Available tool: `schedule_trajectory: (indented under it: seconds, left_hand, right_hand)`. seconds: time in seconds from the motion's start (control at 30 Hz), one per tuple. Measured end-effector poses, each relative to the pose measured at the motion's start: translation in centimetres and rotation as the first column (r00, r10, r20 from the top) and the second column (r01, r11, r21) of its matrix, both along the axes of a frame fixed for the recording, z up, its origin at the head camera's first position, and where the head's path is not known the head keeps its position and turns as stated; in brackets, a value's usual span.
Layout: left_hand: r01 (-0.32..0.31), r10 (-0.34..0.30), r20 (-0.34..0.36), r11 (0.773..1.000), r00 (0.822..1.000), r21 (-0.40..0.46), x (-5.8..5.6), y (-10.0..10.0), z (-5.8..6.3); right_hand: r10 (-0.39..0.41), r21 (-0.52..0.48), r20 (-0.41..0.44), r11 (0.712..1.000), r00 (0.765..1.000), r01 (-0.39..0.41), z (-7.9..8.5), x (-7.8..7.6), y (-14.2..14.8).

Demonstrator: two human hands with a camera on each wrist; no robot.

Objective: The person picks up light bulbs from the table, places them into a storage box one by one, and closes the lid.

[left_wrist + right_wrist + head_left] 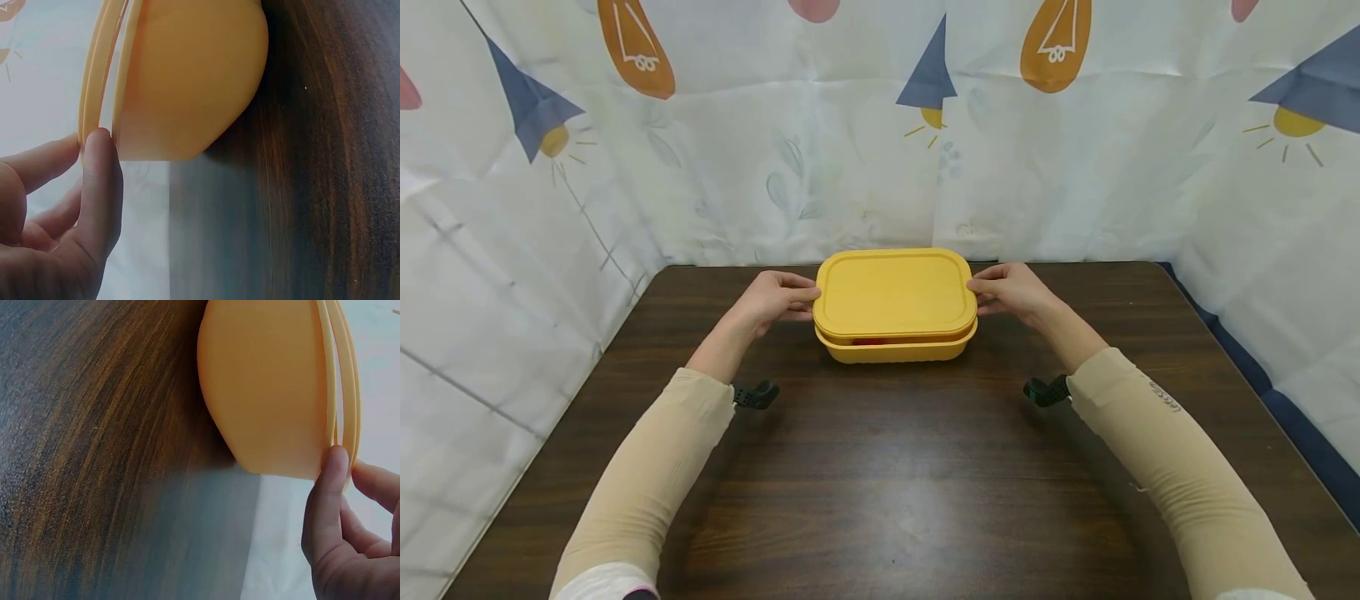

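A yellow rectangular lid [895, 292] lies over a yellow food container [895, 353] near the table's far edge. A narrow gap shows between lid and rim along the front, with something reddish inside that I cannot make out. My left hand [777, 297] pinches the lid's left end between thumb and fingers. At the opposite end, my right hand [1009, 292] pinches the lid the same way. Both wrist views show the gap too, between the lid [94, 81] and the container's wall [187, 75] on the left, and beside the container [269, 387] on the right.
The dark wood-grain table [895, 467] stretches from the container towards me. Behind it hangs a white printed curtain [850, 167], which also closes off both sides. Dark straps [756, 395] stick out from the wrists above the tabletop.
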State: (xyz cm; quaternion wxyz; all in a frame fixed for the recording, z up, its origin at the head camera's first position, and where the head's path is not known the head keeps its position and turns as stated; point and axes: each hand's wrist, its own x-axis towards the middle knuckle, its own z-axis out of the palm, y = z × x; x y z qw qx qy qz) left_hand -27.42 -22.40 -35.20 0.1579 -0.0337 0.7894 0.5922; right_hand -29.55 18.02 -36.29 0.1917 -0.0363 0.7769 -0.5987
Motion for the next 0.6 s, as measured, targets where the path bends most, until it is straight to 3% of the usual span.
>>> schedule_trajectory:
  seconds: [0.27,0.6]
  left_hand:
    - [-0.017,0.017,0.005,0.999,1.0,-0.033,-0.7,0.6,-0.1]
    - [0.01,-0.008,0.03,0.998,1.0,-0.068,-1.4,0.6,0.2]
  right_hand:
    - [-0.021,0.032,0.002,0.999,1.0,0.021,-0.3,-0.1,0.0]
    - [-0.032,0.073,-0.006,0.997,0.999,0.033,-0.4,-0.3,-0.1]
